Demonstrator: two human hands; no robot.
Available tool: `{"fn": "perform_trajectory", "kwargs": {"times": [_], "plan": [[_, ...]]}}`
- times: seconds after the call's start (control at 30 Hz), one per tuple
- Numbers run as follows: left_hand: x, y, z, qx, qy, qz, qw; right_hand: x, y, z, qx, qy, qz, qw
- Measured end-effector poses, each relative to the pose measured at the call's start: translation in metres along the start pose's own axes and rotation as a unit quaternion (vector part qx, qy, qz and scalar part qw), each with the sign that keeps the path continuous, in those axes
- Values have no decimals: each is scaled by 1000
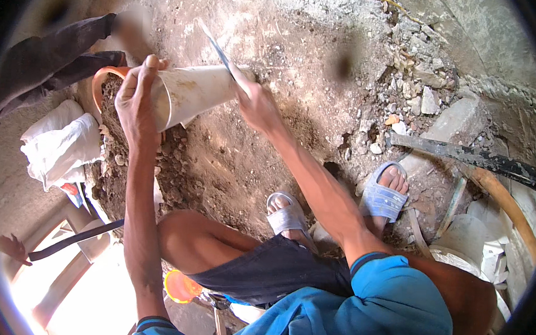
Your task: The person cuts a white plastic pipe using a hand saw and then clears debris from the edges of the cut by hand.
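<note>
A white plastic pipe (202,91) lies tilted across the upper middle, its wider collar at the left end. Next to that collar is a curved orange pipe (101,86), partly covered by my wrist and loose soil. My left hand (137,97) is closed around the collar end, thumb on top. At the pipe's other end, my right hand (255,103) grips a long, thin metal blade (213,42), pointing up and left. The blade's lower part meets the pipe's end in the picture; whether it touches is unclear. Its handle, if any, is hidden in my fingers.
Dug soil (187,154) and stone rubble (426,100) surround my sandalled feet. A dark bar (462,154) juts in from the right. White sacks (66,142) lie left, near another person's dark-clothed limbs (56,53). Another hand (12,248) is at lower left by a dark strip (76,239).
</note>
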State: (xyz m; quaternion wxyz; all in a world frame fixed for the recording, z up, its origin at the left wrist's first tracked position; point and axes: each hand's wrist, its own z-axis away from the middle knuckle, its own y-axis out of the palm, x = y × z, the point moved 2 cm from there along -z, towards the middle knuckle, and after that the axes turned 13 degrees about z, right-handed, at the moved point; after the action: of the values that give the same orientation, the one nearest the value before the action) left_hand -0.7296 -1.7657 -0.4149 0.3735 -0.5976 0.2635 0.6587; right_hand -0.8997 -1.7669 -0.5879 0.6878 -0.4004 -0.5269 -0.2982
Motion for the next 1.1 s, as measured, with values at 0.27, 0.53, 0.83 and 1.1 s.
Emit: {"fn": "perform_trajectory", "kwargs": {"times": [0.27,0.53,0.83,1.1], "plan": [[-2,0,-3,5,16,-7,1000,-14,15,-6,-102,-98,28,990],[3,-10,0,-9,16,-36,999,0,0,22,33,13,-9,999],[3,-9,1,-19,20,-44,999,-19,16,19,12,-28,28,999],[4,-10,0,-37,19,-63,997,-16,14,36,-11,-7,13,1000]]}}
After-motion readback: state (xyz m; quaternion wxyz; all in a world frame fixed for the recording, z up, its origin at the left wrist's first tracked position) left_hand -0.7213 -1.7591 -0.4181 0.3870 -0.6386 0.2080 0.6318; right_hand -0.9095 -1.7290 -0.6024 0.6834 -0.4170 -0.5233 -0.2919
